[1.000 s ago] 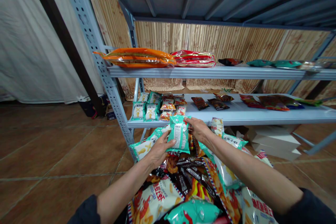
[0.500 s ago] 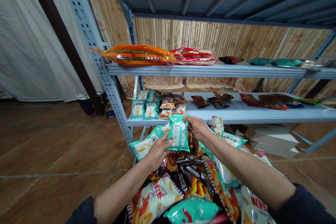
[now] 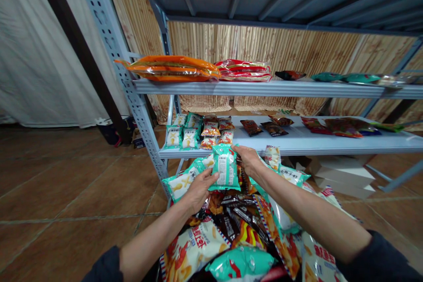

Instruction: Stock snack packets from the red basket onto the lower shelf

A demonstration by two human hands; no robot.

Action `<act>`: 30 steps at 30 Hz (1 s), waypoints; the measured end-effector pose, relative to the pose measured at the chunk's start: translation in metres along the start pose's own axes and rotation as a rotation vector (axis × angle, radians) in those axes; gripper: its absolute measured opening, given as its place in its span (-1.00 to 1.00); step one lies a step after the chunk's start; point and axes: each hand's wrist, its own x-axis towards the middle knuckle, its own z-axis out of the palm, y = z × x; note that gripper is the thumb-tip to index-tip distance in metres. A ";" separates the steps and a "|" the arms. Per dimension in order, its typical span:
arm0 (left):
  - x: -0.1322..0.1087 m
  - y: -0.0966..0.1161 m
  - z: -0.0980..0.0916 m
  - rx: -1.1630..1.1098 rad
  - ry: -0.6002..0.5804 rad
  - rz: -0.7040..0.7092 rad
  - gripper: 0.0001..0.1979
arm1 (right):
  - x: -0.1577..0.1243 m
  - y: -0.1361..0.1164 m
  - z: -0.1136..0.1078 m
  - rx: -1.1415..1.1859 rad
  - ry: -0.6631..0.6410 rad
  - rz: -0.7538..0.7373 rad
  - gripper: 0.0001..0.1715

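Between my two hands is a small teal and white snack bag (image 3: 226,168), its printed panel turned toward me. My left hand (image 3: 201,188) grips its lower left side, thumb on the front. At the upper right edge my right hand (image 3: 248,158) pinches it; those fingertips are partly hidden behind the bag. Below lies a heap of snack bags, with a large white and red bag (image 3: 198,246), a teal bag (image 3: 243,264) and dark brown bags (image 3: 228,224). More teal and white bags (image 3: 183,183) rest beside my left hand.
In front stands a blue-grey metal rack. Its lower shelf (image 3: 317,144) bears teal bags (image 3: 190,137), small red-orange bags (image 3: 210,128) and dark packets (image 3: 274,129). Orange packages (image 3: 175,68) lie on the shelf above. White boxes (image 3: 343,174) sit under the rack; its perforated post (image 3: 109,35) is at left.
Almost nothing differs. Both hands keep hold of the teal and white bag, which has shifted very slightly to the right at its lower end.
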 end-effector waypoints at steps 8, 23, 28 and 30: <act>-0.001 0.000 -0.004 -0.003 0.078 -0.005 -0.58 | -0.002 0.004 -0.002 0.026 -0.107 0.081 -0.77; 0.003 0.008 -0.004 -0.059 0.174 -0.010 -0.62 | -0.013 0.004 -0.004 -0.050 -0.235 0.123 -0.76; 0.005 0.008 -0.004 -0.072 0.245 -0.019 -0.67 | -0.019 0.007 -0.004 -0.060 -0.284 0.139 -0.75; 0.006 0.009 -0.003 -0.077 0.256 -0.009 -0.69 | -0.021 0.008 -0.004 -0.063 -0.305 0.143 -0.74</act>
